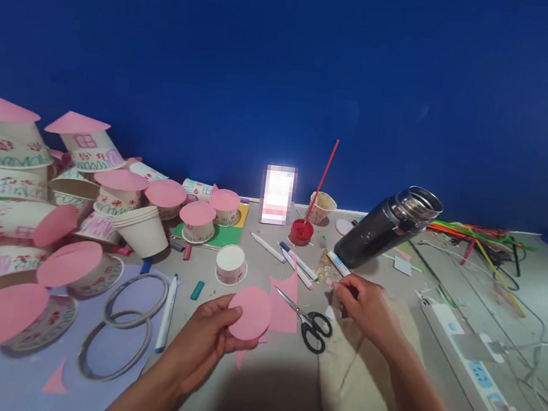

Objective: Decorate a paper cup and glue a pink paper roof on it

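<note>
A round pink paper disc [252,316] is held between the thumb and fingers of my left hand [213,330]. My right hand [359,304] is closed at the edge of a beige cloth [363,374], near a white marker [338,263] and small scraps; what its fingers hold, if anything, is too small to name. Black-handled scissors [310,322] lie between my hands, with blades over a cut pink sheet [285,302]. Just beyond the disc, an upside-down paper cup [231,264] stands on the table.
Many decorated cups with pink tops [120,189] and two grey rings [114,345] fill the left. A red paint pot [301,232], a black flask [380,231] and a lit phone [278,195] stand behind. A power strip [473,370] lies at right.
</note>
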`<state>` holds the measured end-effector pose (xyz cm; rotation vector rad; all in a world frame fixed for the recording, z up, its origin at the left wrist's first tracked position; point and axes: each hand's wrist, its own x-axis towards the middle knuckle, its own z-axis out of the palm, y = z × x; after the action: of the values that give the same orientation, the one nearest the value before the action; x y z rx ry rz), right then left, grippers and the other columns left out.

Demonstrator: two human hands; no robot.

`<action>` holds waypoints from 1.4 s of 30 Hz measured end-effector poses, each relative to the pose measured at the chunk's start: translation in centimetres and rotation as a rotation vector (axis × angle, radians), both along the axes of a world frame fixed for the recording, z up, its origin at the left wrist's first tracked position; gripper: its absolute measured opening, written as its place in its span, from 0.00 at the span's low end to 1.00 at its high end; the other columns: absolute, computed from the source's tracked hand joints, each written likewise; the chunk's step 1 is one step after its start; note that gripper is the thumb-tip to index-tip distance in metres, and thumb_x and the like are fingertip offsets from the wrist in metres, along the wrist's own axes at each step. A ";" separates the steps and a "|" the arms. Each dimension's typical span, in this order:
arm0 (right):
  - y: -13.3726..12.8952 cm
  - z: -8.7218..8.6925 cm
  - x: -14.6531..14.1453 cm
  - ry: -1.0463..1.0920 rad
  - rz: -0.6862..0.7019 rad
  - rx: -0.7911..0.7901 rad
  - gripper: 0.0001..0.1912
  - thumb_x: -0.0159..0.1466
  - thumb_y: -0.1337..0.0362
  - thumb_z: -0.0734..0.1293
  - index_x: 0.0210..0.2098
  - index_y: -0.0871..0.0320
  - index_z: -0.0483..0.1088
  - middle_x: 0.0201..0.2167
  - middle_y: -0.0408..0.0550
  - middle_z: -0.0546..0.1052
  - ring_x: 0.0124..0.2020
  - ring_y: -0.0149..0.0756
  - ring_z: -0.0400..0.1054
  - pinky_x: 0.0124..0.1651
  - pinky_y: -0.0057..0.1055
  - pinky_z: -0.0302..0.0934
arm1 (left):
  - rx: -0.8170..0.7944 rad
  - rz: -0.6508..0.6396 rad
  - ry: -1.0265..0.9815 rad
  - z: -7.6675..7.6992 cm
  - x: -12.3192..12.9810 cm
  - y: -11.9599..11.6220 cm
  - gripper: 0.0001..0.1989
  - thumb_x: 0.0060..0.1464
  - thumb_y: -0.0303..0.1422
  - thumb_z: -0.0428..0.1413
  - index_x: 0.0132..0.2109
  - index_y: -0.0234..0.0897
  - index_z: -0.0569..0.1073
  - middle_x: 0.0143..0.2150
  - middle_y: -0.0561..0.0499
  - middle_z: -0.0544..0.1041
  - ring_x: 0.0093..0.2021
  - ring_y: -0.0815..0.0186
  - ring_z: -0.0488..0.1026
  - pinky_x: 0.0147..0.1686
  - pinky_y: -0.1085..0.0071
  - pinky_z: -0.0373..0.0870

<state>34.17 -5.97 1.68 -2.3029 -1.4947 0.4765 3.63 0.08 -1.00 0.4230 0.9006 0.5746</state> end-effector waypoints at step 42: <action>0.0 -1.3 -10.2 0.509 0.299 0.228 0.06 0.62 0.60 0.71 0.36 0.55 0.75 0.23 0.40 0.75 0.23 0.32 0.66 0.29 0.29 0.59 | 0.512 -0.214 0.177 1.8 0.5 -2.4 0.24 0.49 0.44 0.70 0.49 0.32 0.81 0.35 0.44 0.84 0.28 0.64 0.79 0.22 0.76 0.70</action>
<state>23.97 -5.94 0.40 -1.6289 -1.5316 0.8490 4.11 -2.32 0.82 1.0332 0.8571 0.5732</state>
